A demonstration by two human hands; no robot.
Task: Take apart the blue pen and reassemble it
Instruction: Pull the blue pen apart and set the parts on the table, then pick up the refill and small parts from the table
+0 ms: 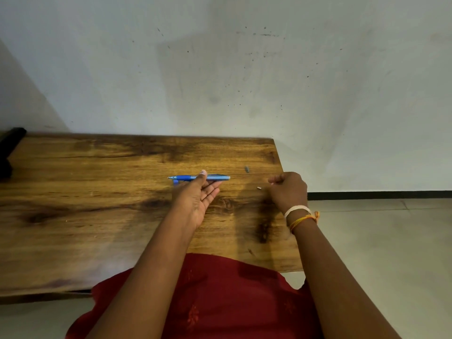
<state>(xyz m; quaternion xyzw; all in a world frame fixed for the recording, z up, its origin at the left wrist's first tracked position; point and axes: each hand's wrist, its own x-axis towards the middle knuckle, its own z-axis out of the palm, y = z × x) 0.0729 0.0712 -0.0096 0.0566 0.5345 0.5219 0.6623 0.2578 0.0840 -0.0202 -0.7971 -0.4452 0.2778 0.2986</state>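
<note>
Resting across the left hand's [195,196] straight fingers under the thumb, the pen [198,177] lies level above the table [97,182], its middle hidden by that thumb. The right hand [288,189] is curled, possibly pinching something too small to identify. A small white part [259,188] and a grey piece [247,169] lie on the table nearby.

Blue pen [195,177], brown-grained table [97,192], red garment [220,302]

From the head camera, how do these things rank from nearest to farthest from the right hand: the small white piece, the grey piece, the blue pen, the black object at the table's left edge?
From the right hand:
1. small white piece, on the table just to its left.
2. grey piece, farther back, toward the wall.
3. blue pen, held in the left hand, mid-table.
4. black object, at the far left edge.
</note>
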